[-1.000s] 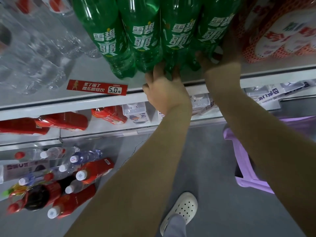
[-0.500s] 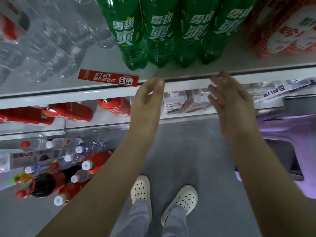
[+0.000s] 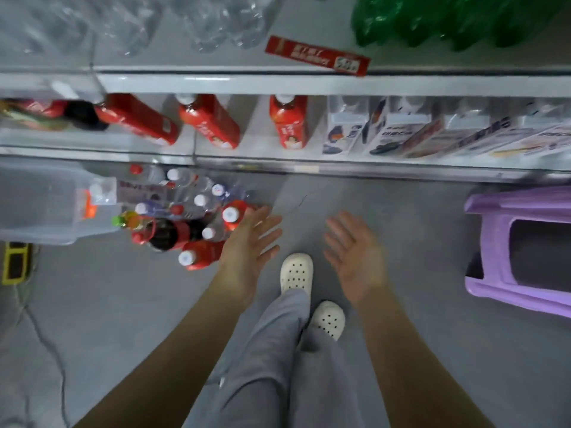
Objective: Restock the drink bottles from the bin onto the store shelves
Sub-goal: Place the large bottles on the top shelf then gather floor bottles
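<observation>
Green bottles [image 3: 448,23] stand near the top shelf's [image 3: 216,84] front edge; many bottles [image 3: 185,223] remain beside the bin [image 3: 40,208]. The left hand [image 3: 248,242] and right hand [image 3: 355,257] are spread, empty.

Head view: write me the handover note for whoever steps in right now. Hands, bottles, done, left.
Left hand: open, empty, near the mixed bottles low beside the clear bin.
Right hand: open, empty.
Done: green bottles stand on the upper shelf, red bottles on the lower shelf.
Left: pick up the mixed bottles and shelve them.
</observation>
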A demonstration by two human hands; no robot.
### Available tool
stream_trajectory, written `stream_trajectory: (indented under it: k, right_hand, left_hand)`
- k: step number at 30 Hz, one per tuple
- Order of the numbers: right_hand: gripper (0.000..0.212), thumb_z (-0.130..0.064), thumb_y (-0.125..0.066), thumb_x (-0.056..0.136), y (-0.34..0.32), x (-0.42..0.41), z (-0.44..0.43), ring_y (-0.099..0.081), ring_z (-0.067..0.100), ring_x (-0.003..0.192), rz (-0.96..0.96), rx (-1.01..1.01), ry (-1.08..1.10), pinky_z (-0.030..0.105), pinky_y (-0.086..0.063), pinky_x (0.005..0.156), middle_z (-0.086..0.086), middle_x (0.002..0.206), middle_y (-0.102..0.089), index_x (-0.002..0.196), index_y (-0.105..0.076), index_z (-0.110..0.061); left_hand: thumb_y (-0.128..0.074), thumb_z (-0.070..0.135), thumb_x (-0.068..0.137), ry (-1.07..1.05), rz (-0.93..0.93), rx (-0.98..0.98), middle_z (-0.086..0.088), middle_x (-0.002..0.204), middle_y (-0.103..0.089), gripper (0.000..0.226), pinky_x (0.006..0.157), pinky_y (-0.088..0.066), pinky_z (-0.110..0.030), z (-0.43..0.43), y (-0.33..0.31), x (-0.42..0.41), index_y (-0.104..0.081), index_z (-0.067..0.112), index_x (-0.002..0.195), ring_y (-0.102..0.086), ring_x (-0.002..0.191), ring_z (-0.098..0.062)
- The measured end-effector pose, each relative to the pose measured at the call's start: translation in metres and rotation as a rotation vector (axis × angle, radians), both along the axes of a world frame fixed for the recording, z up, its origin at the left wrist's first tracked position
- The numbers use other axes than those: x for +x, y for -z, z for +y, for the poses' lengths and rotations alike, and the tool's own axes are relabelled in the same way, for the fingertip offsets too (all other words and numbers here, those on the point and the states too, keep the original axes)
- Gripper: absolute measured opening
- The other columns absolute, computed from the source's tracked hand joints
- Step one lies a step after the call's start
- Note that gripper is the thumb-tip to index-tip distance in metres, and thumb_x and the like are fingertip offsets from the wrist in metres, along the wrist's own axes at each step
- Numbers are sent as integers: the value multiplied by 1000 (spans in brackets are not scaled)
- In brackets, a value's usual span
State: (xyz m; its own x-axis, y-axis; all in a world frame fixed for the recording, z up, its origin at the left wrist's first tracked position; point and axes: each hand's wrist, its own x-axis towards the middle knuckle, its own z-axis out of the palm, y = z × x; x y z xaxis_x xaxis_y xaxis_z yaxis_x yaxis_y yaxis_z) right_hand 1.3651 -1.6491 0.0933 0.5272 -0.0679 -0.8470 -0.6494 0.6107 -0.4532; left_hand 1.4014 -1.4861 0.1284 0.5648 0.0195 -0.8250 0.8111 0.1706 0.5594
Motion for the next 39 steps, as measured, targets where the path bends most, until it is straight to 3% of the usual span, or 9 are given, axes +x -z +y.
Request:
stream_trajectory:
  k: [5, 12, 17, 20, 25, 29, 35, 39]
  right_hand:
    - [38, -45, -27, 104, -9, -48, 71, -44, 19, 136, 62, 40, -255, 42, -28, 117, -5, 141, -55, 126, -54, -31]
    - [46, -45, -23, 105, -37, -76, 149, -46, 21, 134, 77, 119, -235, 40, -28, 115, -4, 141, -56, 131, -55, -26]
    - [43, -45, -27, 103, -29, -70, 222, -50, 23, 131, 94, 104, -204, 42, -31, 114, -3, 134, -61, 120, -62, -26]
    - [44, -47, -27, 103, -21, -59, 275, -50, 24, 130, 103, 87, -190, 42, -33, 110, -4, 133, -62, 120, -62, -26]
    - [48, -51, -28, 101, -16, -29, 359, -51, 25, 132, 99, 62, -134, 42, -34, 108, -3, 133, -63, 126, -61, -25]
    - [50, -53, -31, 100, -5, 2, 419, -55, 23, 127, 76, 93, -162, 42, -34, 111, -3, 128, -67, 126, -63, -24]
    - [53, -55, -31, 99, 59, 59, 476, -56, 25, 126, 8, 120, -311, 43, -37, 108, -1, 131, -65, 128, -63, -24]
    - [47, -49, -30, 101, 111, 97, 493, -55, 24, 128, -55, 64, -361, 42, -35, 112, 1, 135, -62, 125, -61, -22]
  left_hand:
    - [-39, 45, 100, -207, 99, 38, 7, 117, -68, 31, 98, -42, -37, 86, 5, -66, -61, 29, 116, -58, 119, -20]
    - [-36, 46, 101, -368, 180, -59, 2, 122, -66, 36, 106, -39, -42, 187, 2, -121, -61, 25, 118, -58, 118, -23]
    - [-45, 46, 98, -526, 201, -158, -1, 128, -64, 41, 96, -42, -36, 265, 16, -128, -59, 22, 128, -57, 112, -24]
    - [-47, 45, 96, -520, 227, -178, 0, 122, -66, 41, 90, -43, -34, 313, 21, -120, -60, 22, 127, -55, 109, -23]
    - [-46, 46, 97, -411, 251, -162, 2, 125, -65, 34, 107, -39, -41, 396, 22, -103, -62, 26, 119, -57, 118, -24]
    - [-46, 43, 98, -381, 227, -101, 4, 120, -65, 33, 100, -41, -38, 455, 40, -75, -60, 25, 121, -58, 114, -21]
    - [-55, 41, 95, -363, 191, 27, 6, 114, -66, 37, 84, -48, -32, 504, 118, -9, -57, 22, 127, -61, 106, -18]
    - [-62, 37, 92, -218, 104, 255, 0, 125, -55, 48, 93, -47, -35, 507, 192, 44, -46, 25, 136, -56, 109, -20]
